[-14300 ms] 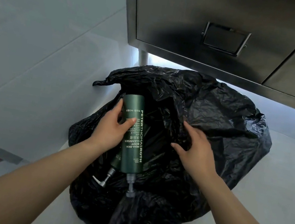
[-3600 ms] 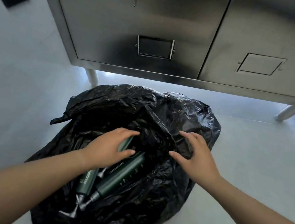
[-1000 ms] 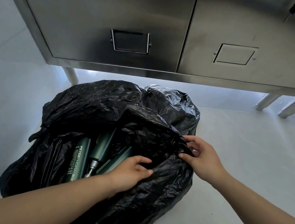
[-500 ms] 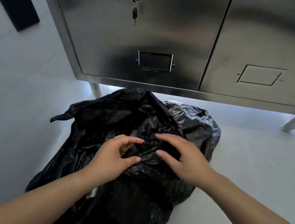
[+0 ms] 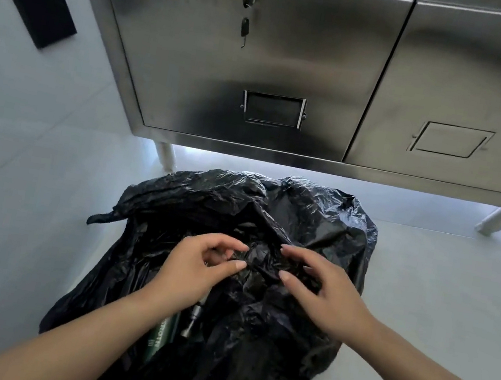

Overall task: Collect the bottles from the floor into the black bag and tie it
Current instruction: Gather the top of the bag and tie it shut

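My fingers (image 5: 227, 241) curl in on a bunched fold of the crinkled black plastic bag (image 5: 320, 221). Thumb and forefinger of my left hand (image 5: 196, 267) pinch the wad from one side, those of my right hand (image 5: 321, 291) from the other, the two hands close together over the middle of the sack. The bag slumps on the pale grey floor (image 5: 439, 304), just in front of a brushed stainless-steel cabinet (image 5: 264, 59) that stands on a short metal leg (image 5: 165, 155). The bag's mouth is gathered but not knotted, and a loose tail of plastic pokes out on the left. Below my left wrist, where the plastic gapes, a dark green cylindrical bottle with pale lettering (image 5: 160, 334) lies inside the bag. Just beside it is the silver pump neck (image 5: 193, 318) of a second bottle; how many more lie under the plastic I cannot tell. On the cabinet's left door a small key (image 5: 244, 28) hangs from the lock, above a framed metal label holder (image 5: 272, 109). A black rectangular panel (image 5: 37, 6) is set in the pale wall at left.
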The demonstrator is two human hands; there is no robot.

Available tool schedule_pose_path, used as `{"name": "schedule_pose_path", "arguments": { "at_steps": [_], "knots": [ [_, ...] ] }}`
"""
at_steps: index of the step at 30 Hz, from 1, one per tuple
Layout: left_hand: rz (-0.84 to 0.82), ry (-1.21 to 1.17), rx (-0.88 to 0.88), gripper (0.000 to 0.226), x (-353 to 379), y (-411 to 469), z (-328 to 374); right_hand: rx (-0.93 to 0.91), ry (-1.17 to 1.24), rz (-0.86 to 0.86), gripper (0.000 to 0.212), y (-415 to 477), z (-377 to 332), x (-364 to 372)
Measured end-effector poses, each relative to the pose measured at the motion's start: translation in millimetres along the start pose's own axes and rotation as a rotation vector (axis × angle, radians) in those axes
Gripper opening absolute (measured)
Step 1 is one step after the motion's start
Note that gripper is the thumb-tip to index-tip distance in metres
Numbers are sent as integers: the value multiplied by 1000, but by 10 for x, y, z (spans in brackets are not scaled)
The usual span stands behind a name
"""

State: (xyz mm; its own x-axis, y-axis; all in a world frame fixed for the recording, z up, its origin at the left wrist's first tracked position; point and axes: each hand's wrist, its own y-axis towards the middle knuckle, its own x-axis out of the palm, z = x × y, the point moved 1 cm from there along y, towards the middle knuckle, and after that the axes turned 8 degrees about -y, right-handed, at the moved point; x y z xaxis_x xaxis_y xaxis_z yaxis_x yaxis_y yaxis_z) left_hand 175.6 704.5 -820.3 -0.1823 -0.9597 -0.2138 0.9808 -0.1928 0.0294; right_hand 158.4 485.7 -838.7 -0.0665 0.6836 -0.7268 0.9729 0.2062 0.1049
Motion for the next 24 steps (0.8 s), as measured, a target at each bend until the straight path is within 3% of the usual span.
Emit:
{"name": "schedule_pose_path", "arguments": {
  "at_steps": [2,4,9,12,17,24],
  "knots": [
    [-12,-34,17,24,26,30,49,15,172,-78,66,76,-205,57],
    [-9,-75,14,23,30,35,83,-5,172,-155,68,119,-344,187],
    [49,-52,-40,21,-179,-23,-32,55,169,-42,12,162,-247,272],
    [111,5,-98,21,-447,-35,-207,198,239,68,18,137,-14,161],
    [188,106,-125,19,-844,34,-472,307,99,183,35,75,171,138],
    [282,430,-33,19,-1236,305,-821,238,149,133,11,122,26,271]
  ]
}}
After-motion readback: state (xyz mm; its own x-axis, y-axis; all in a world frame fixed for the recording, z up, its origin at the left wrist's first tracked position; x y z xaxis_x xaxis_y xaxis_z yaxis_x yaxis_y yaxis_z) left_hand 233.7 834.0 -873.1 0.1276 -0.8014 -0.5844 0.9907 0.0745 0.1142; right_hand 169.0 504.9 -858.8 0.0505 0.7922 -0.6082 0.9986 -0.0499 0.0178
